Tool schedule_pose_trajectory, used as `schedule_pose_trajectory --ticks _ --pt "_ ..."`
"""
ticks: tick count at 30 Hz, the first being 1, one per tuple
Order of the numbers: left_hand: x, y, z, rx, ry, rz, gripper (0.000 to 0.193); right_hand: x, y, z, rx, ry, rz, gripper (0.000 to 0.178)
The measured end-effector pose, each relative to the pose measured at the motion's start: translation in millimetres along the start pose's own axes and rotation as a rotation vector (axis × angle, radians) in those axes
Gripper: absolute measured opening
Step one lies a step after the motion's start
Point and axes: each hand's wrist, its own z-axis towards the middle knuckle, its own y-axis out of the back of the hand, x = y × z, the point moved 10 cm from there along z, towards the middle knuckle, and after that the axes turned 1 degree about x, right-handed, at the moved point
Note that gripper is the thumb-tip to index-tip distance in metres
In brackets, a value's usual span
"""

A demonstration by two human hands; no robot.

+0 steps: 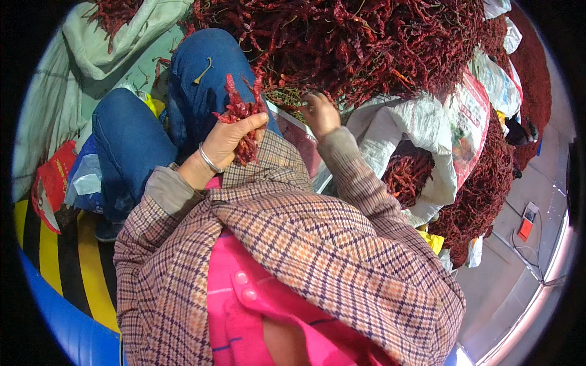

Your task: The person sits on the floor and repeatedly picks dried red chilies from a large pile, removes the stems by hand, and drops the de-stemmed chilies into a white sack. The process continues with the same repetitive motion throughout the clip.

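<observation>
Left hand: your left hand (pixel 235 135) is closed around a bunch of dried red chili peppers (pixel 247 110), the thumb laid across it; pods stick out above and below your grip. A silver-coloured bangle (pixel 210 160) circles that wrist.
Right hand: your right hand (pixel 321 116) is at the near edge of the chili heap (pixel 360 43), its fingers bent; you cannot tell from here whether anything is between them.
Chili bunch: it is up in front of your jeans (pixel 207 67), apart from the heap.
Heap: the loose mass of dark red pods fills the space beyond your hands, with a patch of pale stems (pixel 287 97) along its near edge.
Knee: one curved stem (pixel 203 71) lies on the denim.
Open sack: to the right of your right forearm, a white woven sack (pixel 430 125) has its mouth rolled back, and more dried chilies (pixel 406 174) show inside.
Left side: a pale cloth-like sack (pixel 55 104) is beyond a red bag (pixel 56 177), which is near the yellow-and-black striped floor (pixel 49 250).
Right side: a small red-and-grey object (pixel 528 221) lies on the grey floor (pixel 488 287), near a thin cable (pixel 537 259).
Clothing: you wear a plaid coat (pixel 305 244) over a pink garment (pixel 244 317).
</observation>
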Motion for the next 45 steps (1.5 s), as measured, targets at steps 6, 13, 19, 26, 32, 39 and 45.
schedule_pose_trajectory --ticks 6,13,19,26,32,39,45 --pt "-1 -8 1 0.054 -0.01 -0.023 0.018 7 -63 35 0.238 0.137 -0.332 0.024" --pt "-1 -5 8 -0.006 -0.044 0.008 0.01 -22 -37 9 0.141 0.071 -0.024 0.025" --pt "-4 -6 7 0.009 -0.042 0.006 0.011 -11 -84 35 0.261 0.259 -0.253 0.029" --pt "-7 -4 7 0.004 -0.047 -0.028 0.011 8 -71 43 0.265 0.328 -0.363 0.017" --pt "-3 -7 9 -0.017 -0.051 -0.002 0.017 23 36 12 -0.128 0.038 0.445 0.011" --pt "-6 -22 7 0.036 -0.117 0.185 0.018 91 36 -18 -0.074 -0.017 1.102 0.007" --pt "-3 -22 11 0.009 -0.151 0.321 0.017 88 27 -22 0.041 -0.184 1.29 0.009"
